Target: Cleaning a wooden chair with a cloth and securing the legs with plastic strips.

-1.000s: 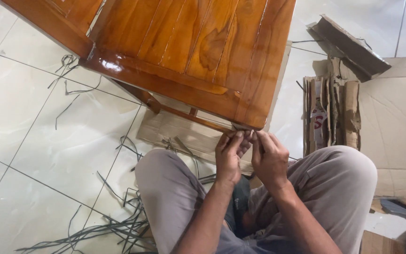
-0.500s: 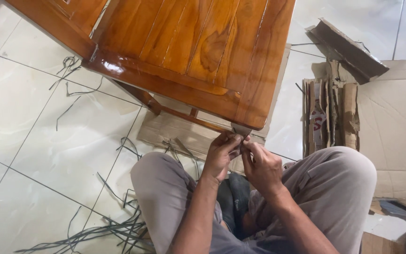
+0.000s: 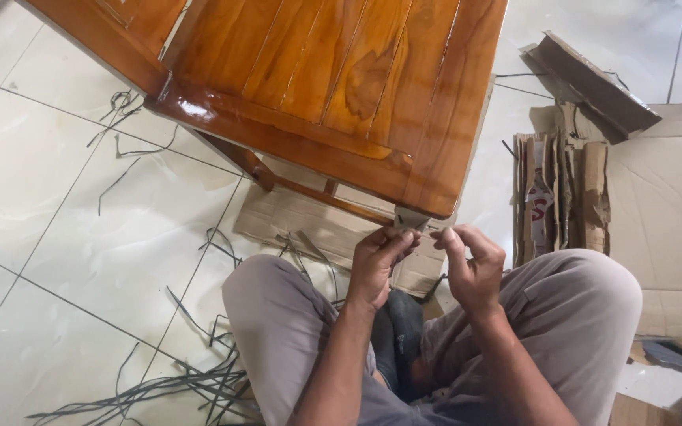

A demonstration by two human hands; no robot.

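A glossy brown wooden chair [image 3: 341, 87] stands on the tiled floor in front of me. Its near front leg [image 3: 410, 219] is wrapped in cardboard just under the seat corner. My left hand [image 3: 379, 264] pinches that cardboard wrap at the leg with fingers and thumb. My right hand [image 3: 471, 264] is just to the right of the leg, fingers curled, with the fingertips pinched together near the wrap. Whether it grips a strip or tape is too small to tell. My knees in grey trousers [image 3: 586, 308] frame both hands.
Folded cardboard pieces [image 3: 562, 197] and a flat cardboard sheet [image 3: 672, 213] lie to the right. A cardboard piece [image 3: 309, 221] sits under the chair. Thin dark strips [image 3: 183, 379] are scattered over the white tiles [image 3: 49, 205] at left and lower left.
My hands have drawn slightly apart at the chair leg; the right hand has shifted right and lower, while the left stays pinched on the wrap.
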